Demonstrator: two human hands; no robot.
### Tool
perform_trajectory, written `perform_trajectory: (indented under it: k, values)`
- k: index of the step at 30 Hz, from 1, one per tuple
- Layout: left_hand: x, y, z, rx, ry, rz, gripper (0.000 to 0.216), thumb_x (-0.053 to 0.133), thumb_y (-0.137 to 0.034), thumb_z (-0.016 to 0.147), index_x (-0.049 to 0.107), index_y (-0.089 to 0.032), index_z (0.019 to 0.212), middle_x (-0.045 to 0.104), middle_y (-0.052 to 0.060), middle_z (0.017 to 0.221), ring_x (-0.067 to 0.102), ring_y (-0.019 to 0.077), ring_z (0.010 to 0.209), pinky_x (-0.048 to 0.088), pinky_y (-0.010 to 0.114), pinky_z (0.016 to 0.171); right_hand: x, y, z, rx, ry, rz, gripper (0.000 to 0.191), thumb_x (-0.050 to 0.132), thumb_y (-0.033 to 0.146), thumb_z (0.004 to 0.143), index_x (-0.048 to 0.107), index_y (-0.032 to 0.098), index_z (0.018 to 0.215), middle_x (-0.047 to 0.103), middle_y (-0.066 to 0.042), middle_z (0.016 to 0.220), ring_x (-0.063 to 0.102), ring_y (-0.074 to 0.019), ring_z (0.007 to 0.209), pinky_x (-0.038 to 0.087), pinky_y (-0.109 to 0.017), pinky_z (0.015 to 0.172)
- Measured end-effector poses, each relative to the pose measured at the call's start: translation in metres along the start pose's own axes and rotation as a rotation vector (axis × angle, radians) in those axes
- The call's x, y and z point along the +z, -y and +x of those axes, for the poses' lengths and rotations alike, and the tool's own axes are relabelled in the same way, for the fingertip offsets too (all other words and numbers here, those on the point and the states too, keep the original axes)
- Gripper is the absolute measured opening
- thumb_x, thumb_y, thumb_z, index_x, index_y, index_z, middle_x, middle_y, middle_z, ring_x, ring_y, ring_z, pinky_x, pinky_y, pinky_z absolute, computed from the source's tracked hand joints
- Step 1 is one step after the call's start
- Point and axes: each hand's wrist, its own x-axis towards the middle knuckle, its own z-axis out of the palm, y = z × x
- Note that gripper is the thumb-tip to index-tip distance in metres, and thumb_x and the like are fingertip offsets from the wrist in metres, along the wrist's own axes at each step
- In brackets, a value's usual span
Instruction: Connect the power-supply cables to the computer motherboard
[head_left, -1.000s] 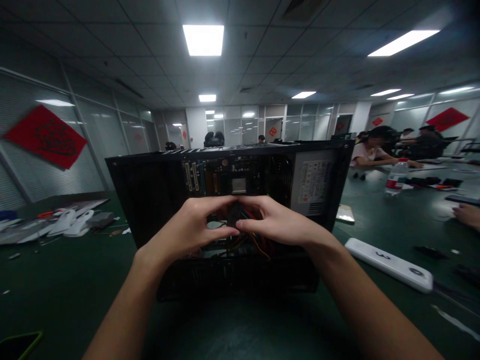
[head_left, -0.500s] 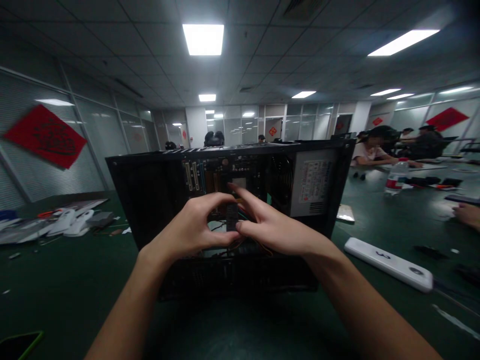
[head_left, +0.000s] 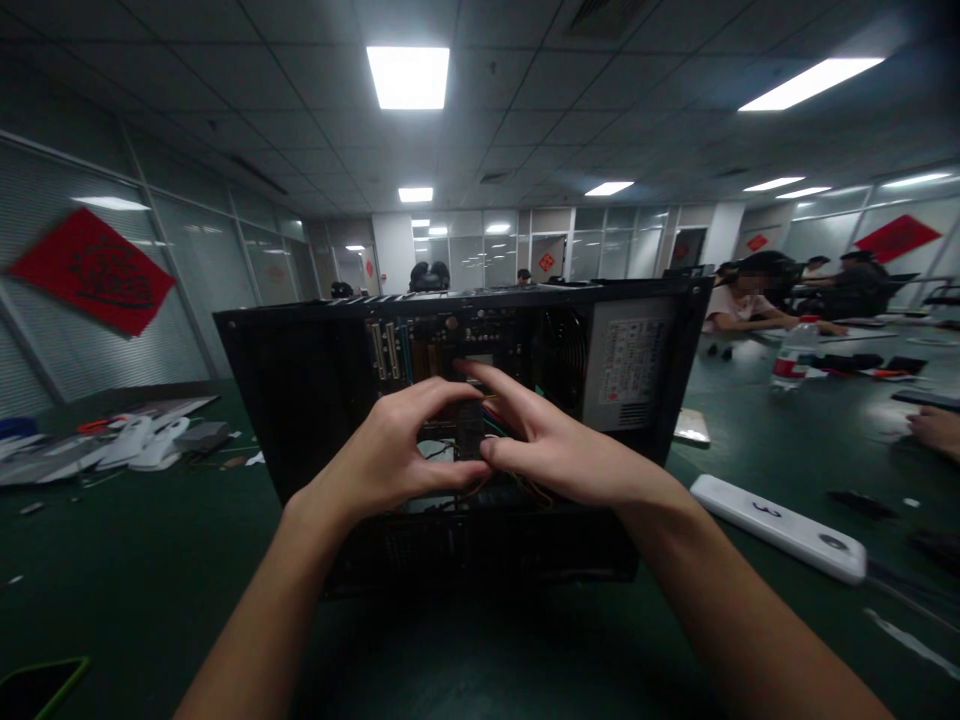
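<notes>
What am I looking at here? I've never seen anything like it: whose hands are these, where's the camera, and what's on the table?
There is no machine arm: these are a person's own bare hands, and every picture comes from one camera worn on their head, looking forward and down. Before them stands an open computer case, with a fan and a power supply inside. The left hand appears to pinch a dark block between thumb and fingers. The right hand has its thumb at the block, touching or nearly so. On the green table are a long white device and a bottle on the right.
</notes>
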Motion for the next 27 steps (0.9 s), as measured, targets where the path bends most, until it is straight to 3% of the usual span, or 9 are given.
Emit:
perform_trajectory:
  k: [6, 15, 21, 27]
  values:
    - [-0.001, 0.0, 0.0, 0.009, -0.028, 0.003, 0.051, 0.076, -0.036, 0.079, 0.058, -0.019, 0.123, 0.068, 0.008, 0.114, 0.066, 0.0221, 0.103, 0.053, 0.033, 0.09, 0.001, 0.003, 0.0, 0.029, -0.036, 0.021, 0.08, 0.058, 0.015, 0.081, 0.027, 0.023, 0.154, 0.024, -0.006, 0.163, 0.02, -0.0243, 0.15, 0.016, -0.045, 0.124]
    - [-0.002, -0.001, -0.001, -0.033, -0.005, -0.037, 0.055, 0.075, -0.043, 0.08, 0.058, -0.02, 0.127, 0.066, 0.009, 0.123, 0.064, 0.0239, 0.113, 0.053, 0.034, 0.095, 0.003, 0.004, 0.003, 0.038, -0.072, 0.106, 0.077, 0.061, 0.016, 0.077, 0.034, 0.019, 0.149, 0.03, -0.008, 0.16, 0.032, -0.0263, 0.145, 0.028, -0.043, 0.12]
    - [-0.004, 0.003, -0.003, -0.053, -0.049, -0.094, 0.074, 0.079, -0.045, 0.075, 0.049, -0.021, 0.139, 0.063, 0.01, 0.131, 0.064, 0.024, 0.114, 0.053, 0.035, 0.097, 0.007, 0.004, 0.002, 0.004, -0.106, 0.046, 0.078, 0.058, 0.016, 0.079, 0.03, 0.02, 0.151, 0.034, -0.008, 0.157, 0.035, -0.0253, 0.143, 0.026, -0.042, 0.121]
    - [-0.008, 0.0, -0.002, -0.049, -0.023, -0.079, 0.059, 0.078, -0.044, 0.076, 0.059, -0.021, 0.127, 0.066, 0.009, 0.126, 0.062, 0.0248, 0.116, 0.05, 0.037, 0.102, 0.011, 0.003, 0.002, -0.014, -0.132, -0.01, 0.076, 0.058, 0.017, 0.079, 0.032, 0.02, 0.151, 0.032, -0.007, 0.159, 0.028, -0.0243, 0.147, 0.02, -0.042, 0.123]
